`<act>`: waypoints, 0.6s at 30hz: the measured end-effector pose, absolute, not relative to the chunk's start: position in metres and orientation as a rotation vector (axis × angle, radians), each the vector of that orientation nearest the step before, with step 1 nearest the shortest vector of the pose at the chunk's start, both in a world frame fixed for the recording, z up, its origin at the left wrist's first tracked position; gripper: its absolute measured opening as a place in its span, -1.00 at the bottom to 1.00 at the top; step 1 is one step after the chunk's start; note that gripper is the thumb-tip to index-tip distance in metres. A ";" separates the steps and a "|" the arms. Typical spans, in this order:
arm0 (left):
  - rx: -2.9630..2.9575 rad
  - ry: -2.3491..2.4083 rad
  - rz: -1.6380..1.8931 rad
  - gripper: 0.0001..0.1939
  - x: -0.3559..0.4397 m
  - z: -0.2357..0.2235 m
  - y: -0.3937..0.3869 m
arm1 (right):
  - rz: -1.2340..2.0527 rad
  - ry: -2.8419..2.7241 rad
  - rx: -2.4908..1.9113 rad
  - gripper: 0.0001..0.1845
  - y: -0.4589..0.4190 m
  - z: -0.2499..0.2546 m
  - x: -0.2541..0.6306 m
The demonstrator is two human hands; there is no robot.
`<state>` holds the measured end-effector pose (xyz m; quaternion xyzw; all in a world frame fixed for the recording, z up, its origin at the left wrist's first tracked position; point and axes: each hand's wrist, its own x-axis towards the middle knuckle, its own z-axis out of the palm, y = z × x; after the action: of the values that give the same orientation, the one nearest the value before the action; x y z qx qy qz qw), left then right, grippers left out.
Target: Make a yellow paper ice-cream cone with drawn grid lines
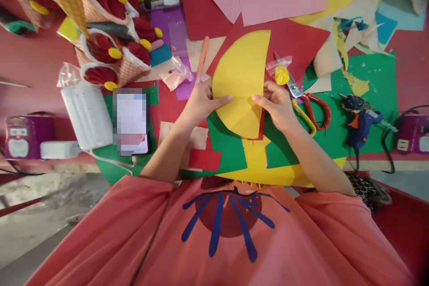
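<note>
A yellow paper piece (239,76), cut to a rounded shape and creased, lies over red and green sheets in the middle of the table. My left hand (201,103) pinches its left edge, with a finger stretched over the crease. My right hand (278,105) grips its right edge with closed fingers. Both hands hold the same yellow paper just above the table.
Scissors with red and yellow handles (308,109) and a small bag with a yellow bit (280,73) lie right of my right hand. A blue glue gun (360,118) rests further right. Paper cones with red flowers (110,44), a white power strip (87,114) and a phone (131,120) sit left.
</note>
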<state>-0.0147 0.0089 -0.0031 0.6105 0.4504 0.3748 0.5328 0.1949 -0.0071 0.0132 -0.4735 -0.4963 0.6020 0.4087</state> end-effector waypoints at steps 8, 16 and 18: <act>1.371 1.096 0.968 -0.60 -0.015 -0.002 0.013 | 1.452 -1.285 -1.231 -0.79 -0.002 0.001 0.199; 1.520 1.078 1.014 -0.83 -0.017 0.010 0.010 | 1.467 -1.300 -1.241 -0.76 -0.003 0.009 0.200; 1.592 1.078 1.030 -0.83 -0.016 0.013 0.008 | 1.438 -1.364 -1.257 -0.72 -0.004 0.011 0.199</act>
<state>-0.0164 0.0082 0.0127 0.6472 0.4384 0.4189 0.4620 0.1992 -0.0040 0.0106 -0.4938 -0.5359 0.5651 0.3869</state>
